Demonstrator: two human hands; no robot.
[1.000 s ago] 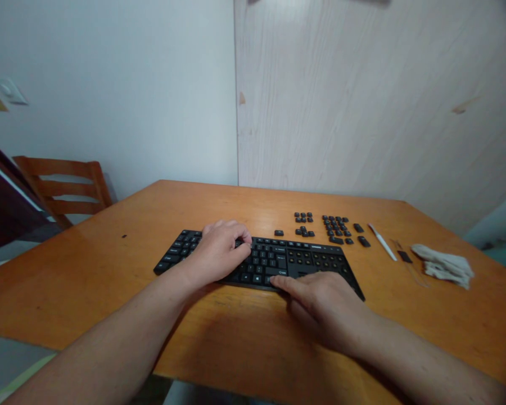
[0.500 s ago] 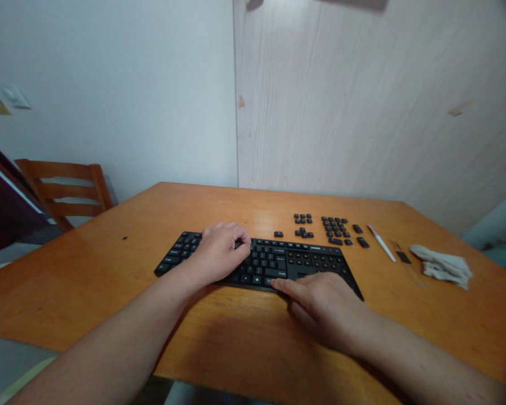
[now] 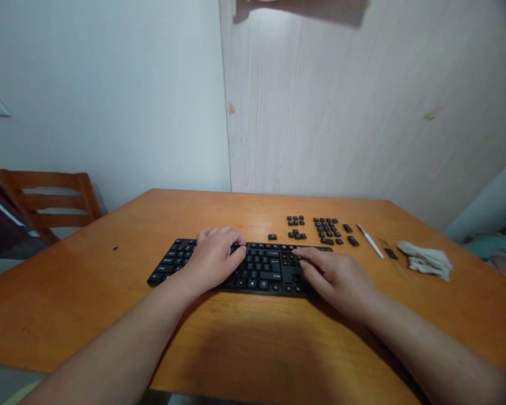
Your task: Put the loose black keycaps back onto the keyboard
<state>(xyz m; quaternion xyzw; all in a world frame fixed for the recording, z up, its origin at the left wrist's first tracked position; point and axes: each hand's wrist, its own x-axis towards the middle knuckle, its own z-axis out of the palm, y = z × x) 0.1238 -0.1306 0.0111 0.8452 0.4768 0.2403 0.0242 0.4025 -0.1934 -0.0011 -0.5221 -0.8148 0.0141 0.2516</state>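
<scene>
A black computer keyboard (image 3: 253, 275) lies on the wooden table. Its left and middle parts carry keycaps; toward the right, bare switches with yellowish centers show. My left hand (image 3: 217, 257) rests over the middle-left keys, its fingers curled over the keyboard and the thumb bent in near the index finger. Its fingertips are partly hidden. My right hand (image 3: 336, 279) is over the bare right section, with the index finger stretched toward the upper row and the thumb apart. A single loose keycap (image 3: 272, 237) sits just behind the keyboard.
Behind the keyboard lie small keycaps (image 3: 296, 220), an arrow-key cluster (image 3: 297, 234), number-pad keycaps (image 3: 326, 228) and longer keycaps (image 3: 353, 241). A white pen-like stick (image 3: 371, 242), a small dark piece (image 3: 390, 253) and a crumpled cloth (image 3: 425, 260) lie right. A wooden chair (image 3: 53, 199) stands left.
My right hand has moved from the keyboard's bottom row up and right to the section of bare switches. My left hand stays on the keyboard. The head view has shifted slightly.
</scene>
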